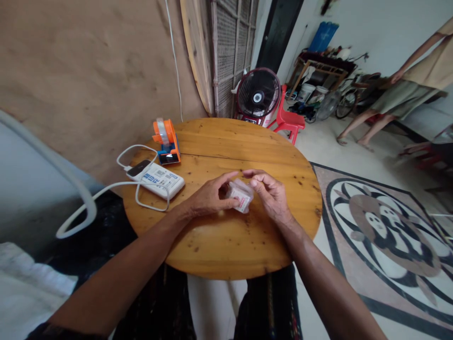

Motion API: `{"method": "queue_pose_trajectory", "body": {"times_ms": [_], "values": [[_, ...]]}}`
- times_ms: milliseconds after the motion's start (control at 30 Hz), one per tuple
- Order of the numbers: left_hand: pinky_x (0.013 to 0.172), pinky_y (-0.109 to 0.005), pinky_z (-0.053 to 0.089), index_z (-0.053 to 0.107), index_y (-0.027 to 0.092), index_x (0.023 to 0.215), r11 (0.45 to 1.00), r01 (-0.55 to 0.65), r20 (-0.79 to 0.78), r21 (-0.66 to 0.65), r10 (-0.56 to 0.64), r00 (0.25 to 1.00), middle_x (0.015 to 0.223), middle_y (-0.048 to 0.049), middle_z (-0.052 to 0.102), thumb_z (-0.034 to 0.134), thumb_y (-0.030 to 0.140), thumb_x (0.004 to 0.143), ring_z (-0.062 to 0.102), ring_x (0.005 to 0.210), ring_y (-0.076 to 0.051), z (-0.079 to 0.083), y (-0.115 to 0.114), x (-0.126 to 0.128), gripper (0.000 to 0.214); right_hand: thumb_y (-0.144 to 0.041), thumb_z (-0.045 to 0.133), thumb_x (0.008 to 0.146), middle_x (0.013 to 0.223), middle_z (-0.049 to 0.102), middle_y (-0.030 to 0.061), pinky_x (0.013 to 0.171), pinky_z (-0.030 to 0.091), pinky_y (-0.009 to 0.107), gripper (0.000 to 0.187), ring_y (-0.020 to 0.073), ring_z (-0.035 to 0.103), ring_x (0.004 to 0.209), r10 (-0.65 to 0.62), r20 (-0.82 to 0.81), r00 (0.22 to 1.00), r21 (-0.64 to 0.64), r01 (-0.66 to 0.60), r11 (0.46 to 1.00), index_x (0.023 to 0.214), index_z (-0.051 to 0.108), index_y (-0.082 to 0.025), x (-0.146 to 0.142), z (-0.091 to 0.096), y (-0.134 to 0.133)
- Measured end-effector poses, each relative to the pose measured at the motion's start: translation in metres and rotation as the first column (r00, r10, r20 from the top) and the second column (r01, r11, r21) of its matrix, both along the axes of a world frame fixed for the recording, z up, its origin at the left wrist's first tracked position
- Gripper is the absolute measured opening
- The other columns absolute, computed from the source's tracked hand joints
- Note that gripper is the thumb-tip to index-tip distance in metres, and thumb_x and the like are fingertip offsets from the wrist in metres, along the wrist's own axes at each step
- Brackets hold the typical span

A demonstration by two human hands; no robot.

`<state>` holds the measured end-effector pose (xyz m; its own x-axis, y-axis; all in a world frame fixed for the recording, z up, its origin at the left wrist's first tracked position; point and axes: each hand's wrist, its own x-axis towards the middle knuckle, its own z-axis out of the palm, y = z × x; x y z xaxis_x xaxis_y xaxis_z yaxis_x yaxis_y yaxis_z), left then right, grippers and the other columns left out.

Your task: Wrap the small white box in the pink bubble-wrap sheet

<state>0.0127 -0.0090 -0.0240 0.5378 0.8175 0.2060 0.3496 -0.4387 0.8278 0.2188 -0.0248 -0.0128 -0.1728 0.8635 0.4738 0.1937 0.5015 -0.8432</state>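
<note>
A small clear plastic packet (240,194) with white and red print is between my hands over the round wooden table (212,257). My left hand (214,193) grips its left side, thumb in front and fingers curled behind. The thumb and index finger of my right hand (268,189) are pinched together at the packet's upper right edge. Whether they hold its film or only touch it is too small to make out. What is inside the packet cannot be told.
On the table's left lie a white power bank (159,179) with a looped white cable (136,196) and an orange tape dispenser (168,139). Beyond the table stand a fan (258,94) and a red chair (288,118). At the right another person (406,94) stands near a panda floor pattern (392,226).
</note>
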Motion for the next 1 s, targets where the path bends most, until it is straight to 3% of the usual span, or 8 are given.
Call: {"method": "queue_pose_trajectory", "body": {"times_ms": [367,567,667,800,1000], "values": [[0.104,-0.044,0.043,0.033,0.02,0.144,0.999,0.039,0.041,0.025,-0.04,0.998,0.137,-0.0128,0.052,0.075,0.042,0.071,0.054,0.12,-0.028,0.0007,-0.0029,0.0014,0.087,-0.032,0.059,0.089,0.108,0.067,0.0031,0.096,0.045,0.035,0.012,0.0187,0.061,0.105,-0.02,-0.08,0.997,0.009,0.021,1.0,0.083,0.064,-0.023,0.0014,0.0012,0.0002],[0.105,-0.044,0.04,0.03,0.022,0.146,0.987,-0.006,0.055,0.163,-0.003,0.998,0.138,-0.0129,0.049,0.073,0.032,0.073,0.052,0.122,-0.027,-0.0048,-0.0021,0.0035,0.086,-0.031,0.06,0.089,0.106,0.068,0.0042,0.093,0.046,0.034,0.012,0.0189,0.061,0.103,-0.044,-0.103,0.994,0.005,0.045,0.999,0.082,0.064,-0.022,0.0007,0.0035,-0.0002],[0.105,-0.044,0.04,0.029,0.023,0.147,0.978,-0.008,0.039,0.21,0.0,0.999,0.138,-0.0125,0.048,0.075,0.035,0.071,0.051,0.122,-0.028,-0.0055,-0.002,0.0031,0.089,-0.03,0.06,0.088,0.106,0.068,0.0045,0.094,0.046,0.035,0.012,0.0189,0.062,0.102,-0.052,-0.13,0.99,0.009,0.054,0.999,0.082,0.065,-0.021,0.0003,0.0045,0.0006],[0.097,-0.043,0.046,0.029,0.02,0.147,0.987,-0.028,0.059,0.159,0.019,0.998,0.136,-0.0147,0.048,0.074,0.045,0.071,0.054,0.117,-0.029,-0.0047,-0.0022,0.001,0.092,-0.032,0.061,0.088,0.105,0.069,0.0049,0.095,0.045,0.035,0.013,0.0194,0.063,0.101,-0.094,-0.149,0.984,0.008,0.096,0.995,0.081,0.065,-0.021,0.0,0.0045,0.0017],[0.091,-0.04,0.048,0.032,0.015,0.144,0.992,-0.059,0.1,0.108,0.048,0.994,0.127,-0.0151,0.054,0.066,0.046,0.077,0.059,0.103,-0.024,-0.0034,-0.0019,-0.0007,0.081,-0.038,0.062,0.086,0.103,0.07,0.0047,0.093,0.045,0.034,0.02,0.0198,0.062,0.099,-0.137,-0.167,0.976,-0.055,0.129,0.99,0.076,0.063,-0.021,0.002,-0.0001,0.0081]]}}
